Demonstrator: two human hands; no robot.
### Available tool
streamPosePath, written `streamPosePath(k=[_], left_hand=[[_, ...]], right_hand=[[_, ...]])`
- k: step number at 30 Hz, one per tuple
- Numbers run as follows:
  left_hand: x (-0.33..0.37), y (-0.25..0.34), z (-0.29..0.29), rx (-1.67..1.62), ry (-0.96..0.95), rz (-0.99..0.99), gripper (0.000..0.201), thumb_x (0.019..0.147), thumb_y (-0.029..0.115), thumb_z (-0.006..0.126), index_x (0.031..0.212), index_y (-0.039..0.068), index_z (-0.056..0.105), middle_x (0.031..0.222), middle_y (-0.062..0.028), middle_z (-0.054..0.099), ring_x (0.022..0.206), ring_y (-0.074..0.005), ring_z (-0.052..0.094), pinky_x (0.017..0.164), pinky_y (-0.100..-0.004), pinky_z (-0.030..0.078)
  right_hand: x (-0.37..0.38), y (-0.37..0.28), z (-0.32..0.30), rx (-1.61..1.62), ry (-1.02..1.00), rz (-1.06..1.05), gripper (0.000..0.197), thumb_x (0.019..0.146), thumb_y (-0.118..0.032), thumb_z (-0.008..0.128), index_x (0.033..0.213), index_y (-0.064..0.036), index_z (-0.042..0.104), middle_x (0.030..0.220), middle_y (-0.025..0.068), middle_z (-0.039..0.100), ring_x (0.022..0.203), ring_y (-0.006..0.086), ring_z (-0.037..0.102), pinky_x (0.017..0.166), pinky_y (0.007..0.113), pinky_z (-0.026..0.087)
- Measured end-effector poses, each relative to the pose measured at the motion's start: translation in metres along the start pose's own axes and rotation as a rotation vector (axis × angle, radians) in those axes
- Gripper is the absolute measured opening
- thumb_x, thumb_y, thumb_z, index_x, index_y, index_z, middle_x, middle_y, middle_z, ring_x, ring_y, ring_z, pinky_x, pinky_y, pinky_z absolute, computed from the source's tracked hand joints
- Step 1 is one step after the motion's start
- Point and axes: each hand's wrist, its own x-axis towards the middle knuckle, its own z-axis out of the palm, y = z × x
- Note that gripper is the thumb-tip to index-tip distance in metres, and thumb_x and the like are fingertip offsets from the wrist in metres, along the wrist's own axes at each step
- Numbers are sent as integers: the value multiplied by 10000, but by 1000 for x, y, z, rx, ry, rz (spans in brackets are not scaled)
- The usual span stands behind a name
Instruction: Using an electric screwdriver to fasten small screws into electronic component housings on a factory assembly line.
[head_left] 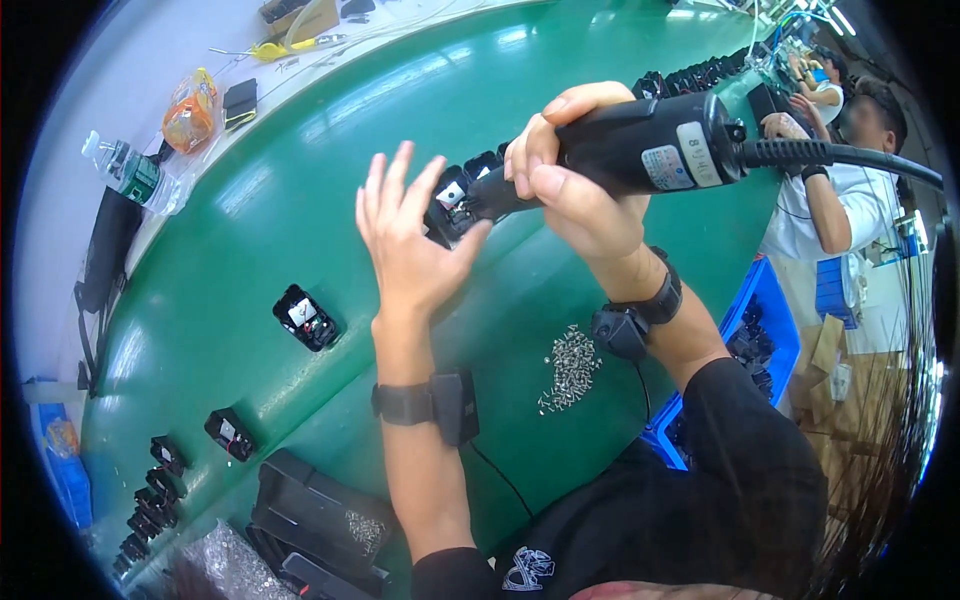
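Observation:
My right hand (580,170) is wrapped round a thick black electric screwdriver (640,145), whose cable runs off to the right. Its narrow front end points left, down at a small black plastic housing (452,196) with a white part inside. Fingers spread, my left hand (410,235) is beside that housing, its thumb close to the screwdriver's front end. The thumb partly covers the housing, and the driver's tip cannot be made out. More black housings (482,163) stand in a row just beyond.
A pile of small screws (572,370) lies on the green work surface (300,220). Single housings (305,318) sit to the left. Near me are a black tray (310,510) with screws and a blue bin (775,310). A water bottle (130,172) stands far left; co-workers sit at right.

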Motion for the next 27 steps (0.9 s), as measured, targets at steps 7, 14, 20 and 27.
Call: streamPosePath(k=[7, 14, 20, 27], left_hand=[[-19, 11, -16, 130, -166, -214, 988, 575, 163, 813, 1441, 68, 347, 1417, -195, 394, 1364, -396, 303, 1127, -490, 260], [-34, -10, -26, -72, -115, -347, 857, 598, 100, 812, 1371, 42, 447, 1269, -157, 559, 1202, -328, 510, 1043, -418, 381], [-37, -15, -25, -25, -97, -331, 792, 579, 112, 833, 1304, 24, 526, 1208, -162, 603, 1145, -335, 553, 1016, -418, 407], [-36, -17, -31, -53, -128, -310, 795, 567, 108, 831, 1289, -24, 526, 1194, -192, 608, 1123, -352, 566, 1011, -418, 416]], right_hand=[[1, 16, 14, 85, 2, 32, 364, 743, 96, 625, 1083, 37, 508, 735, 74, 596, 644, 110, 570, 558, 251, 471], [-2, 29, 22, 12, -86, 71, 371, 751, 75, 618, 1099, 19, 501, 738, 78, 576, 627, 138, 569, 607, 289, 484], [-5, 36, 23, -33, -154, 147, 400, 769, 68, 604, 1138, -14, 473, 743, 75, 550, 643, 166, 572, 670, 336, 497], [-7, 44, 28, -29, -157, 146, 391, 764, 80, 601, 1126, -7, 481, 723, 74, 552, 619, 159, 560, 640, 333, 498]])
